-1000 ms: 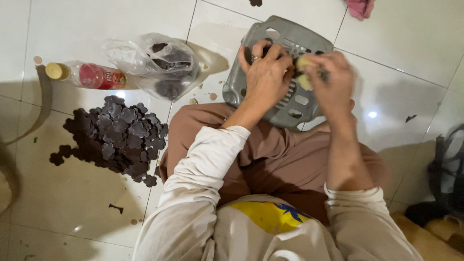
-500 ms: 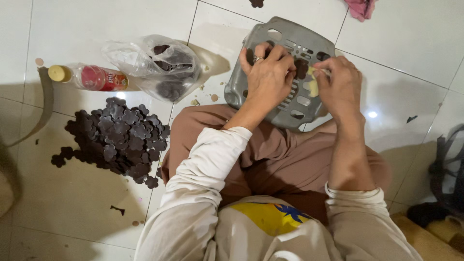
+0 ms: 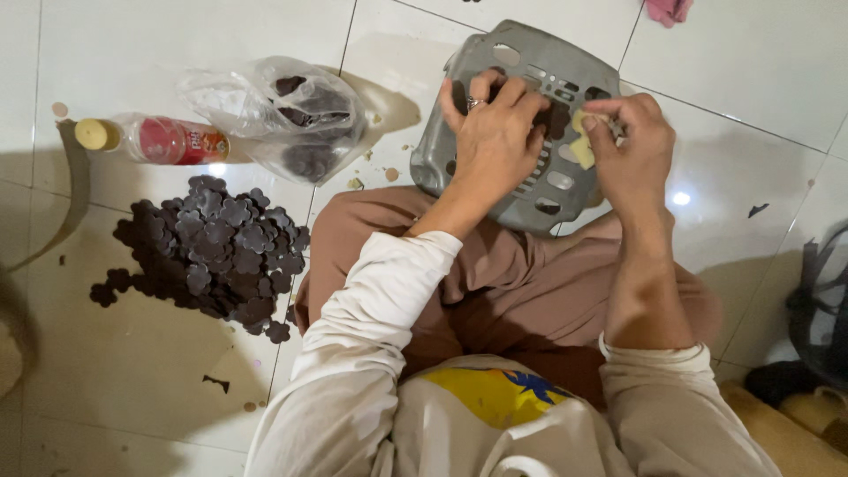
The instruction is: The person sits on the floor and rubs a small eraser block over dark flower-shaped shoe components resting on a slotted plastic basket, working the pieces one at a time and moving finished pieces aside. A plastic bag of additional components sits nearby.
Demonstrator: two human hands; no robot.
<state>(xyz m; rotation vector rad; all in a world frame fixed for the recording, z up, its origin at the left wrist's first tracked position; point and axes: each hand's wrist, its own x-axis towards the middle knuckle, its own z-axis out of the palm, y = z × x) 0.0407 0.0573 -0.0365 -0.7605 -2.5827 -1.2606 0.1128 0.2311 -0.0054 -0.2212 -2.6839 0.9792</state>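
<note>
Both hands were closed on work: left hand [image 3: 495, 132] spread and pressed flat on the grey plastic panel [image 3: 521, 124], fingers curled over a dark flower-shaped piece [image 3: 555, 117]; right hand [image 3: 632, 146] pinched shut on a small pale yellow block [image 3: 583, 150], held against the panel's slotted face. Panel: largest item, lying on the white tiled floor [image 3: 177, 397] near its far edge, propped against the person's knee in brown trousers [image 3: 495, 283]; long axis ran from near left to far right, rounded end pointing away from the person, slotted side up. Heap of dark flower-shaped pieces [image 3: 208, 256]: on the floor to the left, well apart from the panel. Clear plastic bag [image 3: 283, 115]: beyond the heap, holding a few more dark pieces. Bottle with yellow cap and red label [image 3: 150, 140]: on its side, just beside the bag. Risk, as judged: the tilted panel could slide off the knee if the left hand eased, and the pinched block could slip.
</note>
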